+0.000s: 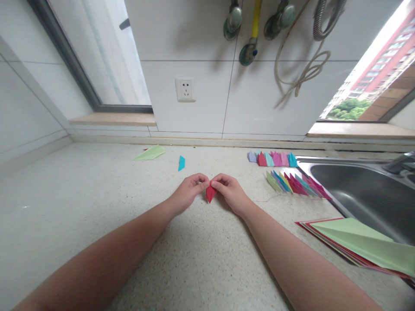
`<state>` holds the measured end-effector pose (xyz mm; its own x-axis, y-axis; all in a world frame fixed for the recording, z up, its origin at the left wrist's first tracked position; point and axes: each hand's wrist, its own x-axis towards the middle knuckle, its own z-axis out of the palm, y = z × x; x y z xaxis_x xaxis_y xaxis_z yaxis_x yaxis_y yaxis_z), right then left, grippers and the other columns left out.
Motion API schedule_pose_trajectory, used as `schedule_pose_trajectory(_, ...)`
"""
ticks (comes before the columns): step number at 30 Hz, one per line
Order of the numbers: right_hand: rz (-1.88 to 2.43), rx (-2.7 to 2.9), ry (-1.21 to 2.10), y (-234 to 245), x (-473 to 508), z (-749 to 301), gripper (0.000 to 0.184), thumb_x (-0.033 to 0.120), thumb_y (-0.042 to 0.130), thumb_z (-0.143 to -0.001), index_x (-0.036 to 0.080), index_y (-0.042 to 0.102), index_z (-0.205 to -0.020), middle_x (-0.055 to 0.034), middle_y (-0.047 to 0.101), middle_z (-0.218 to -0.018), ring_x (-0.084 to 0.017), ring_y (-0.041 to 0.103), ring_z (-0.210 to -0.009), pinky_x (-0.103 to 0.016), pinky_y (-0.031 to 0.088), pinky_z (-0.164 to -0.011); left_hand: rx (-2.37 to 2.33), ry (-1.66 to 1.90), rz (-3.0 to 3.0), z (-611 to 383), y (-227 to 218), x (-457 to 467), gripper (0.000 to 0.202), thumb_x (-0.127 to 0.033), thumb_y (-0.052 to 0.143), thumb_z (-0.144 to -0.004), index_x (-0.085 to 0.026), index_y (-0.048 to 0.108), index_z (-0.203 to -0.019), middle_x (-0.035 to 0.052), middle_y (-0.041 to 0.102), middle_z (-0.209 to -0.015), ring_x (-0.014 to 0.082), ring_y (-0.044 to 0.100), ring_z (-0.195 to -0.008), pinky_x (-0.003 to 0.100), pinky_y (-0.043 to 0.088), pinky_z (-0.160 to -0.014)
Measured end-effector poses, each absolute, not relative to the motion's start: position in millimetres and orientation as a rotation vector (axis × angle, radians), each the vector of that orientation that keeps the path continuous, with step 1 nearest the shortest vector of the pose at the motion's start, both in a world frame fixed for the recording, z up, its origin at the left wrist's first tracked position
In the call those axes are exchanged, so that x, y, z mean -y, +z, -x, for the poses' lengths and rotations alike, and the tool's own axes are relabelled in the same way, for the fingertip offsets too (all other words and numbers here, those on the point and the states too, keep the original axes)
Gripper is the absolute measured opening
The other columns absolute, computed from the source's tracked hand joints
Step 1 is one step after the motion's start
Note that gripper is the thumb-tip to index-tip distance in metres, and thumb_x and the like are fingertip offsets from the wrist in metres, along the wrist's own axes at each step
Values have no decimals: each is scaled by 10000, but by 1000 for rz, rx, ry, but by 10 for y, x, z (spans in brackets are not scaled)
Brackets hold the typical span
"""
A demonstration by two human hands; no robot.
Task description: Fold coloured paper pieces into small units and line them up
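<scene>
A small red folded paper piece (210, 193) is pinched between my two hands just above the counter, its pointed end toward me. My left hand (190, 192) grips its upper left side between thumb and fingers. On the upper right side, my right hand (231, 191) pinches it the same way. The fingertips hide the top of the fold. Beyond my left hand lies a small blue folded paper (181, 163). Farther left is a light green folded paper (151, 153) with a bit of red showing behind it.
Rows of coloured folded paper pieces (272, 159) (296, 183) lie at the right, near the steel sink (343, 185). A stack of coloured paper sheets (359, 237) sits at the front right, by the sink's edge. A tiled wall with a socket (186, 90) and pipes bounds the speckled counter (175, 268).
</scene>
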<state>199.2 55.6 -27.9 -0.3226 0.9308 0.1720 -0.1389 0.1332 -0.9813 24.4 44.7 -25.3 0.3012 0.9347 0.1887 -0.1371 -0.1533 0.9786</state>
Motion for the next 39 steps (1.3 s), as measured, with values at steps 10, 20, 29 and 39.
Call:
schedule_pose_trajectory(10, 848, 1349, 1351, -296, -590, -2003, 230, 386, 705, -782, 174, 640, -840, -2, 601, -711, -118, 512, -635, -268, 393, -620, -926, 1324, -1396, -254, -293, -494, 175, -359, 591, -879, -187, 561, -871, -1, 572, -826, 133, 533, -773, 255, 413, -749)
schedule_pose_trajectory(20, 866, 1498, 1231, -257, -538, -2009, 225, 391, 684, -806, 177, 633, -854, 21, 548, -665, -116, 459, -607, -264, 353, -594, -952, 1256, -1490, -273, -223, -404, 201, -361, 617, -861, -185, 605, -956, 14, 604, -861, 119, 549, -717, 245, 430, -661)
schedule_pose_trajectory(29, 853, 1644, 1155, -180, -510, -2015, 179, 362, 612, -858, 185, 620, -833, 14, 522, -690, -132, 454, -658, -275, 360, -639, -985, 1207, -1493, -234, -236, -445, 207, -355, 687, -795, -168, 627, -859, 4, 611, -755, 116, 540, -638, 250, 413, -606)
schedule_pose_trajectory(39, 785, 1684, 1309, -209, -511, -2033, 195, 367, 580, -871, 183, 592, -806, 19, 483, -682, -132, 426, -651, -272, 335, -638, -875, 1082, -1442, -228, -192, -412, 246, -375, 690, -804, -144, 607, -802, 1, 580, -691, 112, 517, -620, 243, 400, -590)
